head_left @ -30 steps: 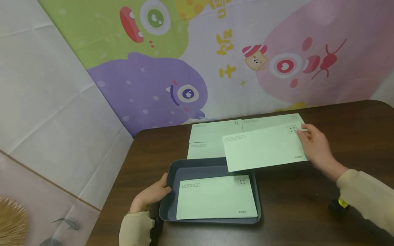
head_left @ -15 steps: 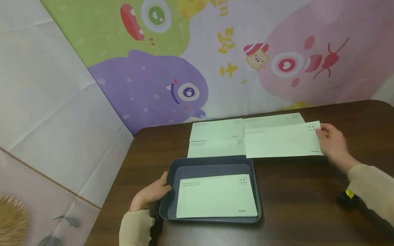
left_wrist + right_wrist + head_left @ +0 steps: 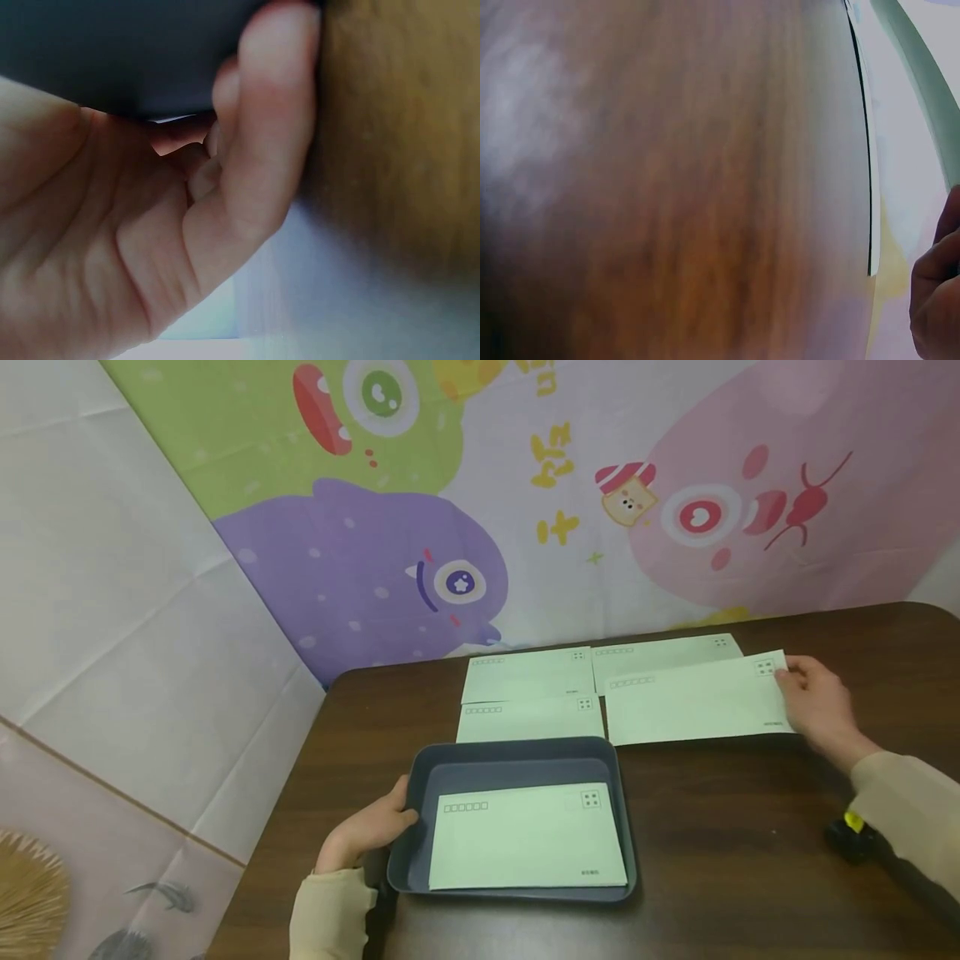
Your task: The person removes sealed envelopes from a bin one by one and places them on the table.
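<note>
A dark grey tray (image 3: 517, 772) sits on the table with pale green envelopes (image 3: 525, 842) lying in it, apparently stacked. My left hand (image 3: 367, 833) grips the tray's left rim, thumb over the edge; in the left wrist view the fingers (image 3: 262, 142) curl beneath the tray's wall (image 3: 120, 52). With my right hand (image 3: 819, 703) I pinch one envelope (image 3: 693, 706) by its right edge, tilted over the second row, right of the tray. Three more envelopes lie behind the tray: back left (image 3: 528, 677), back right (image 3: 663, 658), partly covered, and front left (image 3: 525, 720).
The brown wooden table (image 3: 720, 827) has rounded far corners. Behind it hangs a cartoon-printed cloth (image 3: 555, 593). A small black object with a yellow part (image 3: 851, 839) lies near my right sleeve. A white wall covering (image 3: 135, 577) rises at the left.
My right hand has carried the envelope right and away from me, from over the tray's far edge to beside the front-left envelope. The left hand and tray stay put.
</note>
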A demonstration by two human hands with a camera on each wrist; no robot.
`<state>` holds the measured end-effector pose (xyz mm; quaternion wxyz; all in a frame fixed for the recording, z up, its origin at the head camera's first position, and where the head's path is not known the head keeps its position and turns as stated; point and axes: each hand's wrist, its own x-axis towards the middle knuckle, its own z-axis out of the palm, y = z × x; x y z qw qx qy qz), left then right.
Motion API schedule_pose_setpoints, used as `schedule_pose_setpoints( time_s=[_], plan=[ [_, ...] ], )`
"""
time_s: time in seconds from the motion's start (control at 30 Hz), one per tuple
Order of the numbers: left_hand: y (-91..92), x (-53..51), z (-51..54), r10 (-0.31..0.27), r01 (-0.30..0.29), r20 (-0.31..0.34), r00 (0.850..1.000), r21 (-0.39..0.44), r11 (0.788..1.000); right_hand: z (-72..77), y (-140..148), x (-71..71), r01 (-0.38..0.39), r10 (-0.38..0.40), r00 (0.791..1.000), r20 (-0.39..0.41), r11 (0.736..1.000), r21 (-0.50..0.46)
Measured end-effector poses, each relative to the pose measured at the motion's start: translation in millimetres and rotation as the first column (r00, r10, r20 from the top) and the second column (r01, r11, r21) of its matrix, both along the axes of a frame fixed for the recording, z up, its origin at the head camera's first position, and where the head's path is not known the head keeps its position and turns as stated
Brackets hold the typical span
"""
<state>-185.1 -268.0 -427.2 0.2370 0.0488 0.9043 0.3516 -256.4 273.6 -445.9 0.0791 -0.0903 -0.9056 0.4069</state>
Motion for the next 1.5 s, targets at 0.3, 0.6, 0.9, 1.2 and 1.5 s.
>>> schedule_pose_setpoints(
  time_s=[0.3, 0.6, 0.9, 1.2, 1.5],
  plan=[
    [-0.7, -0.6, 0.2, -0.004, 0.004, 0.004, 1.000, -0.010, 1.000, -1.8, -3.2, -3.4, -0.079, 0.077, 0.996, 0.043, 0.996, 0.034],
    [-2.1, -1.7, -1.2, -0.014, 0.014, 0.010, 1.000, -0.013, 1.000, -1.3, 1.0, -7.8, -0.171, 0.161, 0.984, 0.071, 0.970, 0.172],
    [-1.9, -1.7, -0.2, -0.004, 0.005, 0.025, 1.000, -0.018, 1.000, 3.5, 0.8, -4.7, -0.184, 0.165, 0.980, 0.112, 0.965, 0.187],
    [-0.9, -0.6, -0.6, 0.000, 0.000, 0.024, 1.000, -0.011, 1.000, -0.8, 5.1, -3.9, -0.170, 0.139, 0.976, 0.170, 0.969, 0.181],
    [-1.6, -1.8, -1.8, -0.001, 0.001, 0.015, 1.000, -0.023, 1.000, -2.3, 2.9, -5.3, -0.158, 0.125, 0.970, 0.210, 0.977, 0.146]
  ],
)
